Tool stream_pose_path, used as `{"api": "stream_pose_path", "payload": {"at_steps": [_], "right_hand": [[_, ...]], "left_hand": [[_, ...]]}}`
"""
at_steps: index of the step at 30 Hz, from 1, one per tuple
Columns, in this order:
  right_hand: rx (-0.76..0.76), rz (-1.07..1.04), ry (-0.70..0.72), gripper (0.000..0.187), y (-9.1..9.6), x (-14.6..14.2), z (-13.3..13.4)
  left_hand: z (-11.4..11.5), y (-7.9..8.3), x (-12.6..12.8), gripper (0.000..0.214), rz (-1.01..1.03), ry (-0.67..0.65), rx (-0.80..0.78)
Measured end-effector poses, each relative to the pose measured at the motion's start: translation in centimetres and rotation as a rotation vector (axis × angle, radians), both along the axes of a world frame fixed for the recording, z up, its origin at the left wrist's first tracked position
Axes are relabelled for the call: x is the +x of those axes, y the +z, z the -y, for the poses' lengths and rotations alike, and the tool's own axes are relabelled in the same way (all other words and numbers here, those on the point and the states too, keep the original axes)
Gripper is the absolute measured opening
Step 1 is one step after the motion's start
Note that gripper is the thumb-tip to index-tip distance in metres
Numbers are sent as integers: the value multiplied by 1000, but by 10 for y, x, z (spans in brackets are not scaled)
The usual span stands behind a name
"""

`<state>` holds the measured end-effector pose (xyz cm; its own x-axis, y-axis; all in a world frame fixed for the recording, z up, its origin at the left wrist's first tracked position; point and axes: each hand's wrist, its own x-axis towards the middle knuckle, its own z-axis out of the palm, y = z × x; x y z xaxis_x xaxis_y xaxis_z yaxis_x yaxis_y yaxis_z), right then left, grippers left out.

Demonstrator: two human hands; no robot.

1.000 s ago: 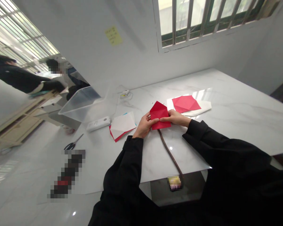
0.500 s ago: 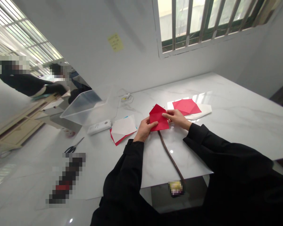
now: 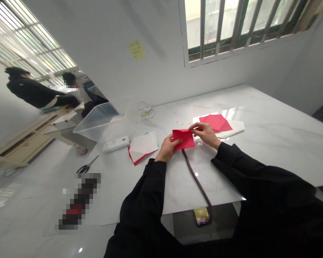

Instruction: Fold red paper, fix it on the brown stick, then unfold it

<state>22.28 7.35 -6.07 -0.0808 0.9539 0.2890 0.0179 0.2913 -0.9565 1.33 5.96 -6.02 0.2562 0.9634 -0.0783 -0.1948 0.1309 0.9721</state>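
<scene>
Through the head camera I have both bare hands on the red paper [image 3: 184, 140], which sits in front of the person, over the middle of the white marbled table [image 3: 274, 143]; whether its lower edge touches the tabletop I can't tell. I see the left hand [image 3: 165, 148] clamped on the paper's left side, its thumb pressed flat across the face and its fingers mostly hidden behind. I read the right hand [image 3: 206, 134] as a finer pinch: thumb and forefinger tips together on the upper right corner, the other fingers loosely curled. The upper edge looks bent over, though I can't make out how far.

Below the paper, I follow a brown stick [image 3: 195, 178] running down to the table's near edge, its upper end hidden from me. Just beyond the paper I count three small white beads [image 3: 181, 124]. Near the right hand lies a creased red sheet [image 3: 214, 122] on a white piece [image 3: 237, 127]. Left of the left hand I have a stack of papers [image 3: 144, 144], white on top with red showing beneath, and farther left, scissors [image 3: 86, 167].
</scene>
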Motion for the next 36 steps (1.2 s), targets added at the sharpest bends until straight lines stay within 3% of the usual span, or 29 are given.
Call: {"api": "stream_pose_path", "payload": {"at_steps": [5,10,17,24,36], "right_hand": [[-17,12,62,23,0,-2,3],[-84,-47,8,44,-4,-5,3],[-327,-212,138,62,-7,-9,6],[-280,-169,265,40,-17,-10,4],[-336,-231,287,40,-10,-11,10]], "left_hand": [[-1,-1,0,55,5,16,-3],[2,1,2,55,-19,-13,21],[3,-1,3,56,-43,-12,43],[4,-1,3,60,-34,-32,44],[1,-4,3,65,-19,-43,67]]}}
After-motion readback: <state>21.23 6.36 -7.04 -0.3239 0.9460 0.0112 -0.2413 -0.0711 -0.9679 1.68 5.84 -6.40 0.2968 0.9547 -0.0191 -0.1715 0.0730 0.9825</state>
